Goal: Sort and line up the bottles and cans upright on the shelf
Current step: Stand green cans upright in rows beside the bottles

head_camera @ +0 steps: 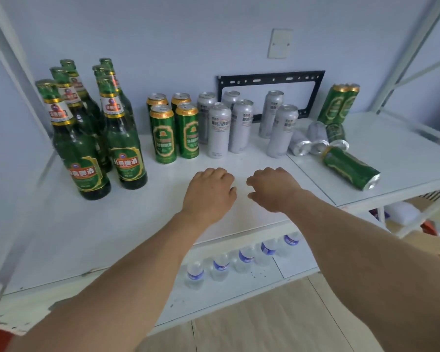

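Several green glass beer bottles [122, 138] stand upright in two rows at the left of the white shelf [99, 224]. Right of them stand several green cans [163, 134], then several silver cans [219, 130]. At the right, two silver cans [300, 143] and a green can [335, 134] lie on their sides, and another green can [351, 167] lies nearer the front. Two green cans [338, 104] stand upright at the back right. My left hand [208, 194] and my right hand [274, 189] hover over the shelf's middle, fingers curled loosely, holding nothing.
A black metal bracket frame [313, 95] leans on the wall behind the silver cans. Several small water bottles [244, 259] stand in a row on the lower shelf. White shelf posts [15, 72] rise at both sides. Boxes sit on the floor at the right.
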